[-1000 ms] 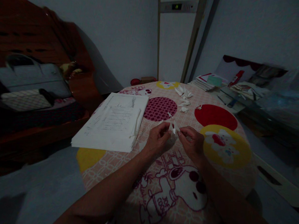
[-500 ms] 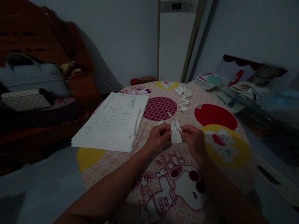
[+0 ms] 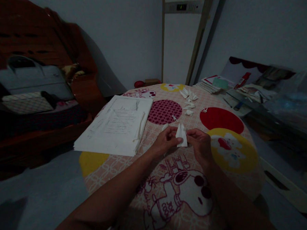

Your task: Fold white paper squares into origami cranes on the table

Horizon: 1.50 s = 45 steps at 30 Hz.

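Observation:
A small folded piece of white paper with pointed upper ends is held between my two hands, just above the round table. My left hand pinches its left side, the thumb lying across the front of the paper. On the other side, the fingers of my right hand close on the paper's right edge. Behind my left fingers a bit of white paper shows, mostly hidden. Farther back lie several folded white paper pieces and a small crumpled one.
A stack of printed sheets lies on the left of the patterned tablecloth. At left, a wooden bench bears a grey handbag. Papers and a glass shelf stand at the right. A white cabinet unit is behind.
My left thumb has moved right, onto the front of the paper. The paper's upper points now sit closer together. Both hands stay in nearly the same place.

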Motion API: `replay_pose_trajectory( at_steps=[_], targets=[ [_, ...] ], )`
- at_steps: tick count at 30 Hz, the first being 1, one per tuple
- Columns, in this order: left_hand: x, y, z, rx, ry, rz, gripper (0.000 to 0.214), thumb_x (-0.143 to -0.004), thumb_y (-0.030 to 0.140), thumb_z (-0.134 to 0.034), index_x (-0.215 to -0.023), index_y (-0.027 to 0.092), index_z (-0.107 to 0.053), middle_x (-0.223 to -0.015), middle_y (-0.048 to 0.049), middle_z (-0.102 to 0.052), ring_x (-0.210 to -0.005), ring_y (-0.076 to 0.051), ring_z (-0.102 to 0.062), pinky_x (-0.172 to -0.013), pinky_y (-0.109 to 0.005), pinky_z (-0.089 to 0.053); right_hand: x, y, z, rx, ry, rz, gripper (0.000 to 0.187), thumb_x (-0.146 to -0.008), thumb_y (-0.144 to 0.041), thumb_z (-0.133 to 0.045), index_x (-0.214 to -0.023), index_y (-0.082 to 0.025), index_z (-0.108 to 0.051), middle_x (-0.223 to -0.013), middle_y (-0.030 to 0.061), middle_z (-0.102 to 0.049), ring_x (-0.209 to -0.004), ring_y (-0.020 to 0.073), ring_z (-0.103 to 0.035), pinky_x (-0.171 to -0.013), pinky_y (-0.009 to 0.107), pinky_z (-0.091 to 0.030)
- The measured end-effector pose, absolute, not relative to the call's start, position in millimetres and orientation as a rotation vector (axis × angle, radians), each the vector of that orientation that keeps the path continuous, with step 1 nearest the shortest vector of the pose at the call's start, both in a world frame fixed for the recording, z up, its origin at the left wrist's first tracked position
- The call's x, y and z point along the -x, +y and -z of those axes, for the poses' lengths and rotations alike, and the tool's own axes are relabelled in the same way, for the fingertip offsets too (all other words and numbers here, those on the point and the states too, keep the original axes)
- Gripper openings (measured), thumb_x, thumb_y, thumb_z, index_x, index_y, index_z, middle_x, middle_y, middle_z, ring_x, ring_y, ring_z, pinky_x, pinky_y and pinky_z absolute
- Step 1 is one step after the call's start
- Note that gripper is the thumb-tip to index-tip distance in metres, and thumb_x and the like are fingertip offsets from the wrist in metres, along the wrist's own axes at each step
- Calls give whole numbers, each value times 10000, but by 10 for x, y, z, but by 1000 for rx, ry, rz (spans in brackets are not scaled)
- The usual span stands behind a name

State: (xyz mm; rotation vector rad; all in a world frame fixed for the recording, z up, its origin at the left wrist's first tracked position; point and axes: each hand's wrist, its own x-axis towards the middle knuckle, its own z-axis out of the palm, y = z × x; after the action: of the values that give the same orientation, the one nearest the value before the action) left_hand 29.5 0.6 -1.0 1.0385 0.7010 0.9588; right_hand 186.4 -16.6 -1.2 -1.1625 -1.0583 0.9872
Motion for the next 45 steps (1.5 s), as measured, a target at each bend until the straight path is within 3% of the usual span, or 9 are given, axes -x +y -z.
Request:
replay_pose_trajectory(
  at_steps=[12,20,28,45],
  targets=[
    [-274,58,43,-1023,723,-1100,479,-613,207,-838,-1050,164,-644,-750,19,-663,-610,-100,-608,-615,-231,-474,-1899,-168,31,1058,-1030,-1132,171,-754,-340,-713,-711,-177,-684,-534,-14,-625,-452,114,-542,-441,237,-450],
    [-261,45,25,-1215,816,-1227,436,-656,198,-798,-1065,166,-651,-733,30,-629,-625,-101,-595,-613,-216,-477,-1905,-159,37,1034,-1101,-1239,294,-594,-267,-823,-848,-181,-700,-732,24,-739,-578,147,-648,-550,278,-538],
    [-246,58,25,-1067,710,-1173,486,-638,224,-830,-1087,157,-656,-782,9,-673,-664,-119,-636,-660,-243,-510,-1948,-149,66,994,-1065,-1253,227,-640,-200,-774,-856,-177,-708,-711,16,-732,-567,131,-637,-543,254,-492],
    [-244,40,-4,-1004,699,-1182,455,-610,185,-842,-1041,154,-701,-698,33,-667,-577,-89,-610,-580,-205,-476,-1930,-155,58,969,-1014,-1278,200,-611,-154,-756,-805,-173,-712,-667,13,-722,-534,128,-626,-514,245,-493]
  ],
)
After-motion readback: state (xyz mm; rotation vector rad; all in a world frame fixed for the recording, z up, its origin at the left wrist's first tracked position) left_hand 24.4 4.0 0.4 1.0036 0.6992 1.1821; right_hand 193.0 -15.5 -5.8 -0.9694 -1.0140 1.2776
